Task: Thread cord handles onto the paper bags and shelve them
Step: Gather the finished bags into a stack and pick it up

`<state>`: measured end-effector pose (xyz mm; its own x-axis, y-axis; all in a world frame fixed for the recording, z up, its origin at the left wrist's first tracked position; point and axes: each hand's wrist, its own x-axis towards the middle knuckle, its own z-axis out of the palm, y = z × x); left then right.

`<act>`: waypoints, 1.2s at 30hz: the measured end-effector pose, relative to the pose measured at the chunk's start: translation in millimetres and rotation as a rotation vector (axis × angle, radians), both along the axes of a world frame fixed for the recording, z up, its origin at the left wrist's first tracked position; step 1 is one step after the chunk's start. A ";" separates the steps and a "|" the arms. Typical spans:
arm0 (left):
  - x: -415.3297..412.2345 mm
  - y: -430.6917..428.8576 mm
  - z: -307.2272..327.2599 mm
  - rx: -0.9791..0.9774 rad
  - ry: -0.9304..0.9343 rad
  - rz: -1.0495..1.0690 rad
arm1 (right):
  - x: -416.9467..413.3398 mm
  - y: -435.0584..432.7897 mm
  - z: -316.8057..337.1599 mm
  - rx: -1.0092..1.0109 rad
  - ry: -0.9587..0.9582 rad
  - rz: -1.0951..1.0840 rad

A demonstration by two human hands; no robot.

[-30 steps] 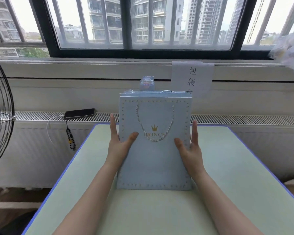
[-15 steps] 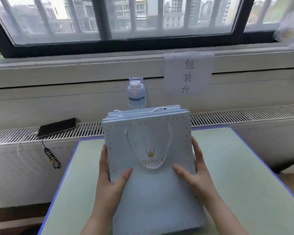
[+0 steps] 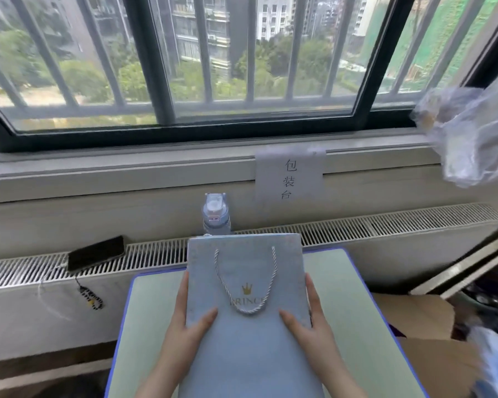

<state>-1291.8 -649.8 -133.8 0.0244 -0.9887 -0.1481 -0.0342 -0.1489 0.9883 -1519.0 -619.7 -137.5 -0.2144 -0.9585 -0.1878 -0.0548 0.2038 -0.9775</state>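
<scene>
A stack of flat light-blue paper bags (image 3: 245, 334) with a gold crown print is held up off the pale green table (image 3: 354, 326). A white twisted cord handle (image 3: 246, 297) hangs in a loop on the front bag. My left hand (image 3: 184, 328) grips the stack's left edge, thumb on the front face and fingers along the side. My right hand (image 3: 308, 326) grips the right edge the same way. The backs of the bags are hidden.
A pale blue water bottle (image 3: 215, 215) stands behind the bags on the radiator grille. A dark phone (image 3: 96, 256) with a bead strap lies on the grille at left. A paper sign (image 3: 289, 179) hangs under the sill. Cardboard boxes (image 3: 431, 349) and crumpled plastic (image 3: 469, 139) are at right.
The bag stack has been lifted and drawn closer to me, both hands sliding lower along its sides. The view has tilted and shifted so the fan at left is gone.
</scene>
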 end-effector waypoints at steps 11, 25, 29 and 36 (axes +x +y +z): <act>65.6 33.5 18.3 0.108 -0.002 -0.083 | 67.5 40.3 13.8 0.008 -0.004 -0.038; 168.4 184.4 27.7 0.187 0.023 -0.387 | 188.3 255.0 32.8 0.058 -0.042 -0.349; 198.3 212.5 30.2 0.162 0.029 -0.301 | 213.5 271.6 34.1 0.036 -0.032 -0.320; 250.8 264.4 16.9 0.107 0.040 -0.195 | 258.4 304.4 25.4 0.078 -0.032 -0.222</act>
<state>-1041.0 -385.4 -116.8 -0.1735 -0.9526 -0.2498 -0.0335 -0.2478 0.9682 -1260.6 -315.3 -112.0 -0.4113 -0.8707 -0.2697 0.0303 0.2827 -0.9587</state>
